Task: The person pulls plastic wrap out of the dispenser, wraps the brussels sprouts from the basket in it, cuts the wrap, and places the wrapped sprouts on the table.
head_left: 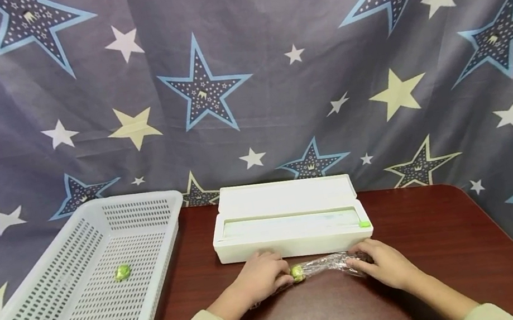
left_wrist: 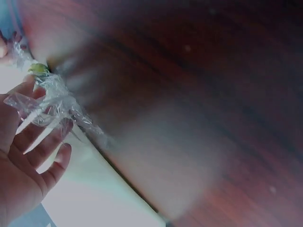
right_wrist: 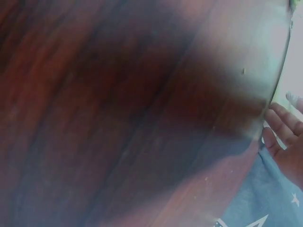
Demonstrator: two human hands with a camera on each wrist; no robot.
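Note:
A small yellow-green round piece [head_left: 297, 273], about the size of a Brussels sprout, lies in clear cling film [head_left: 327, 263] close over the table's middle. My left hand [head_left: 265, 277] grips the film at the left of the piece, its thumb and forefinger right at it. Crumpled film [left_wrist: 57, 101] pokes out past those fingers in the left wrist view. At the other end, my right hand [head_left: 380, 262] pinches the gathered film between thumb and fingers. In the right wrist view only the fingers [right_wrist: 281, 125] show, at the right edge, and the film is mostly hidden.
Just behind the hands stands a white cling film dispenser [head_left: 296, 245], lid raised, with a green slider [head_left: 364, 224]. A white perforated basket [head_left: 156, 290] at the left holds one green wrapped piece [head_left: 122, 272]. A star-patterned curtain [head_left: 274, 112] hangs behind the brown table [head_left: 431, 227].

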